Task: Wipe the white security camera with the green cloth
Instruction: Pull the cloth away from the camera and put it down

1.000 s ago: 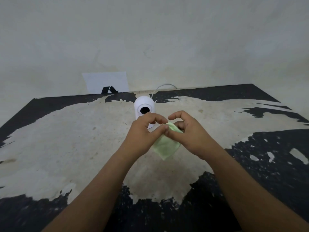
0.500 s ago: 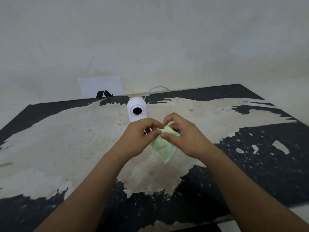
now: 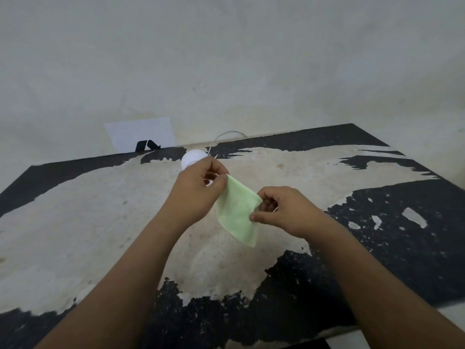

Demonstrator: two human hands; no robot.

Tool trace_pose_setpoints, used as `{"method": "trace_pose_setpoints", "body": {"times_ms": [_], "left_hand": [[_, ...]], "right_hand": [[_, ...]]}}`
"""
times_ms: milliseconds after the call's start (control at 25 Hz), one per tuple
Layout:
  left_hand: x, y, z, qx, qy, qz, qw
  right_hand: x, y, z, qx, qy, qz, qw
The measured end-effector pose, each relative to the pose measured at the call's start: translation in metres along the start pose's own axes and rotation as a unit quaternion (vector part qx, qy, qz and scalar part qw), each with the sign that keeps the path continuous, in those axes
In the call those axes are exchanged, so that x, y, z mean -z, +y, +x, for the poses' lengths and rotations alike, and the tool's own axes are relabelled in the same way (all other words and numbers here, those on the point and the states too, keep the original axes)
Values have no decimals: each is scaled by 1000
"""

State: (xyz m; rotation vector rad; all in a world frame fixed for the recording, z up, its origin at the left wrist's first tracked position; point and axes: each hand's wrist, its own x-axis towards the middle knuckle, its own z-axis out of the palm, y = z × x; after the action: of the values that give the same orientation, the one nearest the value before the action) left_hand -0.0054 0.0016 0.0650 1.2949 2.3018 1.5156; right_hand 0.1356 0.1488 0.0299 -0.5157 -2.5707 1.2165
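Note:
A pale green cloth (image 3: 239, 214) is stretched in the air above the table, between both hands. My left hand (image 3: 197, 191) pinches its upper left corner. My right hand (image 3: 284, 210) pinches its right edge, and a loose corner hangs down. The white security camera (image 3: 192, 157) stands on the table just behind my left hand. Only its rounded top shows; the lens and base are hidden by the hand.
The table (image 3: 75, 222) is black with large worn pale patches. A thin white cable (image 3: 226, 134) loops from the camera toward the wall. A white paper with a black mark (image 3: 142, 136) leans against the wall at the back left.
My hands have moved apart and spread the green cloth wider. My left hand now covers the camera's lens, which showed before.

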Motion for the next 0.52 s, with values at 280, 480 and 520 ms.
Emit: {"method": "trace_pose_setpoints", "body": {"times_ms": [280,480,520], "left_hand": [[-41,-21,-16,110,-26,-103,988],[-88,-25,-38,100,-121,-53,986],[-92,-25,-37,74,-136,-10,988]], "right_hand": [[51,34,11,-55,111,165,979],[49,53,73,-74,92,91,989],[42,53,85,-75,66,44,994]]}}
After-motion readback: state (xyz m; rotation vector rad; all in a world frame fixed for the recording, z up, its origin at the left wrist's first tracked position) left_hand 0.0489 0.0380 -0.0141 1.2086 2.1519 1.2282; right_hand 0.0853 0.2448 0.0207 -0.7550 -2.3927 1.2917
